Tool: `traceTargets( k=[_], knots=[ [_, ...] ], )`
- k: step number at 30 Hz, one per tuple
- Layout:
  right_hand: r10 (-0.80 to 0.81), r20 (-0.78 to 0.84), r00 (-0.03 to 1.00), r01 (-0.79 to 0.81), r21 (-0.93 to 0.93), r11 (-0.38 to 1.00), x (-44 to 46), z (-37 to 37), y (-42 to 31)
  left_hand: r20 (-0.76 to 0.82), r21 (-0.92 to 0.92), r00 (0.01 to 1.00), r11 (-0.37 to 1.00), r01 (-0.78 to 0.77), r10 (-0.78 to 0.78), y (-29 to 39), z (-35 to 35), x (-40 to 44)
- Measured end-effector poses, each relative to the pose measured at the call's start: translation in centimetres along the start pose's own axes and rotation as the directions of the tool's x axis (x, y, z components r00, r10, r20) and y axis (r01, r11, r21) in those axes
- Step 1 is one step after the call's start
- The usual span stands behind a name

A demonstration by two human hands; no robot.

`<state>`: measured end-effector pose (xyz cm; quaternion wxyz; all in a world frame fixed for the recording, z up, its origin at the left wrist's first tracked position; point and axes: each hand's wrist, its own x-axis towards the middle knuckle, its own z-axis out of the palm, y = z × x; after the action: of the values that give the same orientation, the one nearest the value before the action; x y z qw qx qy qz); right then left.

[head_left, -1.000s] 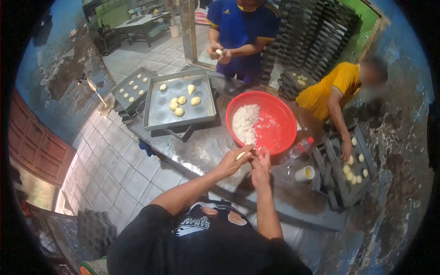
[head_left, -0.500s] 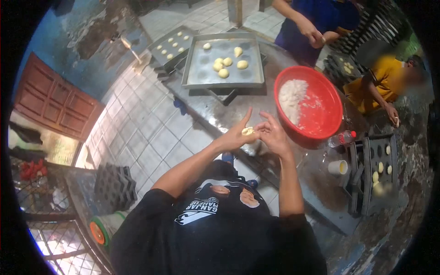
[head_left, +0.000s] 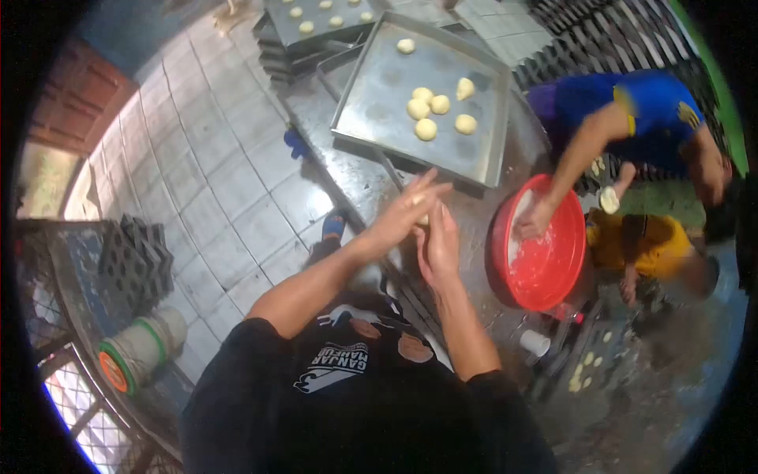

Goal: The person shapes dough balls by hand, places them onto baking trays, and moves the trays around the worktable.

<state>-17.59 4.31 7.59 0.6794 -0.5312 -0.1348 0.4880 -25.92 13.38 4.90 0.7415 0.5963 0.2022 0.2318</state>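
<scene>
My left hand [head_left: 399, 217] and my right hand [head_left: 439, 246] are pressed together around a small piece of pale dough [head_left: 424, 220], which shows only in part between the palms. Both hands are over the near edge of the metal table [head_left: 466, 229]. Just beyond them lies a square metal tray [head_left: 379, 103] holding several dough balls [head_left: 425, 129]. To the right stands a red basin [head_left: 545, 276] with white filling along its left side. A co-worker in blue [head_left: 659, 110] has one hand in that basin and a piece of dough in the other.
A second tray of dough balls [head_left: 306, 27] is at the top. Right of my forearm are a white cup [head_left: 534, 343], a bottle with a red cap [head_left: 565, 314] and another dough tray [head_left: 588, 359]. A person in yellow [head_left: 651, 245] is at the far right. Stacked moulds [head_left: 136, 261] stand left.
My hands have come together over the dough, which was more exposed before. The co-worker in blue now leans in and reaches into the basin. The view has turned and shifted.
</scene>
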Motion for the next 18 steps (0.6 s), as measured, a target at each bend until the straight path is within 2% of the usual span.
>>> traceTargets(
  k=[1,3,4,5,7,8,9,10,11,12,13,14,15,16,17,18],
  knots=[
    [0.039,0.0,0.999,-0.039,-0.03,0.999,2.0,1.7,-0.5,-0.029,-0.035,0.999,0.999,0.017,-0.018,0.3,-2.1,0.9],
    [0.348,0.105,0.931,-0.359,0.118,0.926,6.0,4.3,-0.8,-0.028,-0.425,0.978,0.888,0.174,-0.205,0.5,-6.0,1.9],
    [0.408,0.211,0.888,-0.41,-0.038,0.911,8.9,4.6,-1.0,-0.103,-0.558,0.959,0.813,0.164,-0.264,0.2,-7.3,2.5],
    [0.439,0.258,0.861,-0.403,-0.181,0.897,11.3,5.0,-1.5,-0.15,-0.453,0.955,0.876,0.164,-0.256,0.0,-8.9,2.6],
    [0.389,0.175,0.904,-0.227,-0.575,0.786,16.2,7.4,-2.2,-0.445,-0.243,0.887,0.97,0.014,-0.125,0.0,-10.4,3.0],
    [0.246,0.168,0.954,-0.012,-0.804,0.595,19.2,7.9,-1.9,-0.45,-0.26,0.881,0.965,0.024,-0.143,-0.3,-11.7,2.9],
    [0.109,0.216,0.97,0.175,-0.936,0.305,22.2,8.2,-1.2,-0.477,-0.206,0.869,0.978,0.031,-0.129,-0.8,-13.4,2.2],
    [0.13,0.213,0.968,0.168,-0.941,0.295,25.5,7.8,0.6,-0.505,-0.15,0.856,0.988,0.037,-0.109,-1.4,-15.1,1.5],
    [0.039,0.385,0.922,0.384,-0.923,0.03,28.5,6.7,3.3,-0.515,-0.167,0.848,0.985,0.045,-0.126,-1.6,-17.0,0.4],
    [-0.001,0.564,0.826,0.546,-0.801,-0.245,30.2,6.0,5.0,-0.471,-0.094,0.859,0.98,0.176,-0.2,-1.5,-19.0,-0.8],
    [0.018,0.565,0.825,0.551,-0.798,-0.242,30.5,6.2,5.3,-0.429,-0.013,0.86,0.954,0.3,-0.276,-1.3,-20.8,-2.0],
    [-0.019,0.681,0.732,0.651,-0.708,-0.274,30.7,6.7,5.3,-0.439,-0.023,0.852,0.952,0.306,-0.284,-1.1,-22.2,-2.9],
    [-0.051,0.784,0.618,0.737,-0.601,-0.309,31.0,7.0,5.4,-0.508,-0.05,0.798,0.937,0.346,-0.322,-0.9,-23.2,-4.0],
    [-0.003,0.756,0.655,0.738,-0.64,-0.213,31.2,6.8,5.8,-0.57,-0.086,0.736,0.918,0.388,-0.364,-0.7,-23.7,-5.2],
    [0.012,0.757,0.653,0.742,-0.637,-0.208,31.7,6.2,6.9,-0.575,-0.099,0.727,0.914,0.393,-0.375,-0.5,-24.2,-6.2],
    [-0.023,0.794,0.608,0.774,-0.599,-0.207,32.4,5.2,8.4,-0.625,-0.075,0.689,0.907,0.415,-0.367,-0.3,-24.8,-6.9]
  ],
)
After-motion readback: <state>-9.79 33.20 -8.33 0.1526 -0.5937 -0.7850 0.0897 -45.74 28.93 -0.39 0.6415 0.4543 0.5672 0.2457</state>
